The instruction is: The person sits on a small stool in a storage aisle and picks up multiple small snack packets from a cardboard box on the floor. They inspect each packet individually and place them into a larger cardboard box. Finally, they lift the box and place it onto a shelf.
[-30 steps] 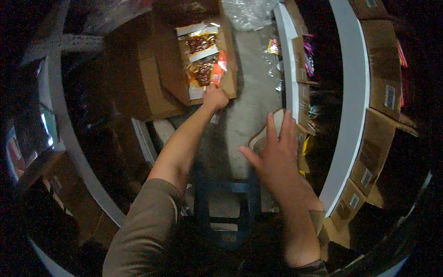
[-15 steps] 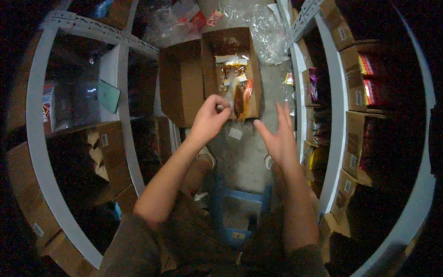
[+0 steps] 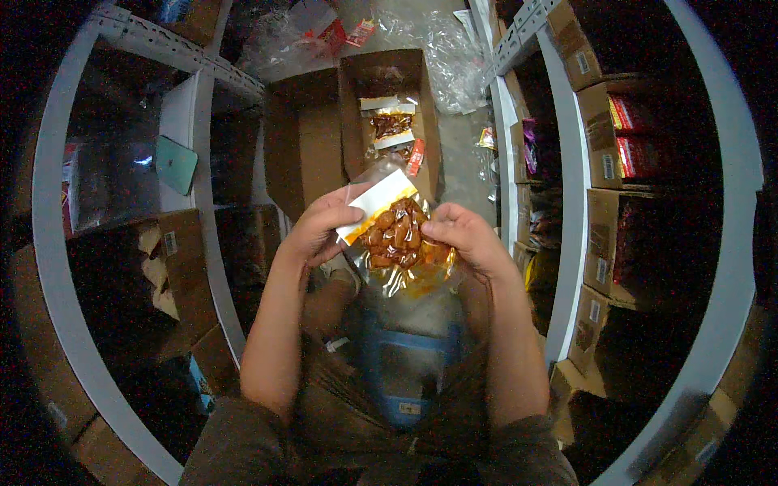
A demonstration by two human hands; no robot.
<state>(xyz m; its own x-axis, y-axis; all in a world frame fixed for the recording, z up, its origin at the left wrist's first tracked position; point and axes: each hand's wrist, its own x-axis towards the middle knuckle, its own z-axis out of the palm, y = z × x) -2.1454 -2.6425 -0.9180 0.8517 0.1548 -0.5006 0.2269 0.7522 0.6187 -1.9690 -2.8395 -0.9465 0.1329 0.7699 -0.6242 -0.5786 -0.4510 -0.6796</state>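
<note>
Between my hands is a clear plastic food packet (image 3: 395, 236) with brown-orange glossy chunks inside and a white and yellow label strip across its top. My left hand (image 3: 318, 223) pinches its label end, thumb on top. My right hand (image 3: 468, 236) grips the opposite edge, also with the thumb over it. Just beyond the packet stands an open cardboard box (image 3: 350, 125) with two compartments. Its right compartment holds several similar packets (image 3: 392, 125) and a small red packet (image 3: 416, 157); the left one looks bare where it shows.
Metal shelving (image 3: 559, 243) with cardboard boxes of packaged snacks runs along my right. More shelves (image 3: 212, 162) stand on the left, with a pale green flat object (image 3: 176, 165). Crumpled clear plastic (image 3: 454, 61) lies beyond the box. A blue stool (image 3: 409, 356) is below me.
The packet has come up out of the box area toward me and turned its label side into view. My right hand, open before, has closed on its edge.
</note>
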